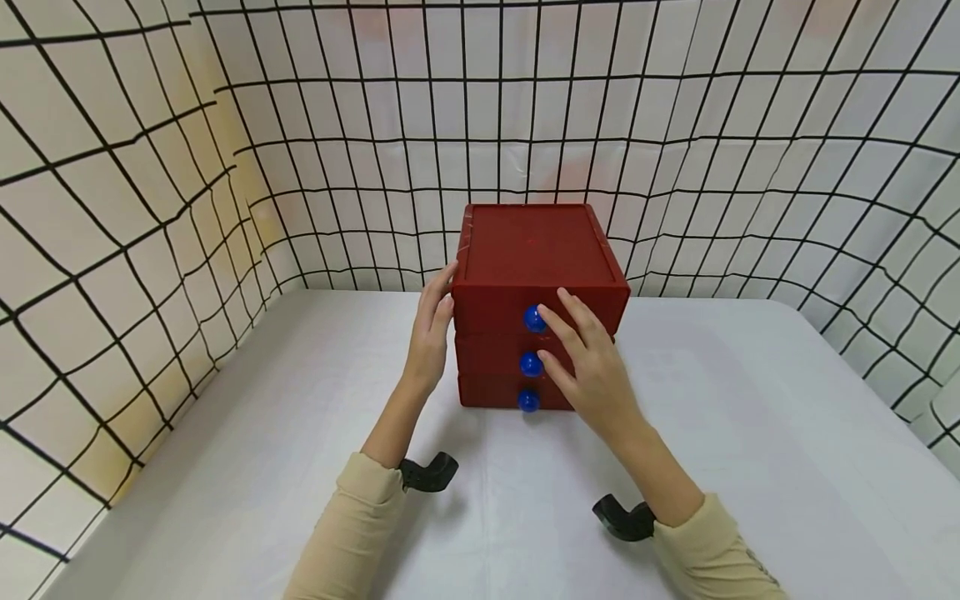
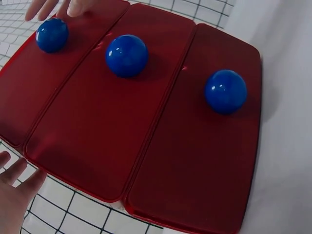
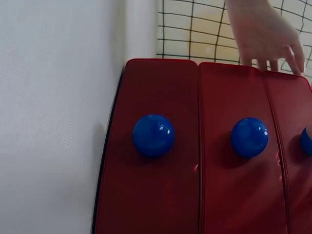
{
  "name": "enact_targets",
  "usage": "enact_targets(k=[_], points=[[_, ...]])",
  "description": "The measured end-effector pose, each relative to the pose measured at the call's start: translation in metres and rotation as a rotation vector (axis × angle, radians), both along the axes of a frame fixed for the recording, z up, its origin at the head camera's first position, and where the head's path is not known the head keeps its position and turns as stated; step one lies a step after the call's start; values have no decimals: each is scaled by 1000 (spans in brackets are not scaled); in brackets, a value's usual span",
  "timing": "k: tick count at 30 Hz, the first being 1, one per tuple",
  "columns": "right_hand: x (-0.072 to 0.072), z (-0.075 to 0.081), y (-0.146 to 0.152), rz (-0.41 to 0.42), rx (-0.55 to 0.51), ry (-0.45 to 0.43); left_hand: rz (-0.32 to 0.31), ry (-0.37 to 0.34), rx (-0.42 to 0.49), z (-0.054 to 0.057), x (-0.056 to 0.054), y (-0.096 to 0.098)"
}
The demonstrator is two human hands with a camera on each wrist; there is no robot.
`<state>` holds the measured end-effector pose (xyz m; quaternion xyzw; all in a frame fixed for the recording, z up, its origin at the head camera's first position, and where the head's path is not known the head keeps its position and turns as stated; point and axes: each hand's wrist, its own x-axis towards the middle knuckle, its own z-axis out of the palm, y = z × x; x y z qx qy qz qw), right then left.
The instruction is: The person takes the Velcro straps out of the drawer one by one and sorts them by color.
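Note:
A dark red box of three stacked drawers (image 1: 487,312) stands with its front toward me, each drawer bearing a round blue knob. The fingers of my left hand (image 1: 427,340) lie extended along the box's left side near the top drawer. My right hand (image 1: 600,375) is in front of the drawers with its fingers spread. One fingertip is right at the top knob (image 2: 52,35), and the thumb is beside the middle knob (image 1: 531,363). Below them the bottom knob (image 3: 153,136) has no hand on it. All three drawers are closed.
The box stands on a white-covered table (image 1: 300,442). White walls with a black grid (image 1: 360,150) rise behind it and at both sides. A black curved piece is attached at each wrist, the left piece (image 1: 431,473) and the right piece (image 1: 624,518).

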<state>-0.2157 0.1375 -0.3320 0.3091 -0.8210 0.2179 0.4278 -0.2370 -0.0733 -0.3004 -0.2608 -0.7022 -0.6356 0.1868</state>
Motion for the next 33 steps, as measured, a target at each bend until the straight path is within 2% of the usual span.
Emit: enact_targets(k=[13, 19, 26, 33], points=[[-3, 5, -6, -13, 33, 19, 42, -22, -10, 3, -1, 4], [-4, 6, -8, -35, 24, 26, 42, -50, 2, 4, -4, 4], [-9, 4, -12, -92, 44, 53, 33, -26, 8, 5, -6, 7], [-10, -3, -14, -100, 74, 41, 46, -21, 15, 4, -5, 9]])
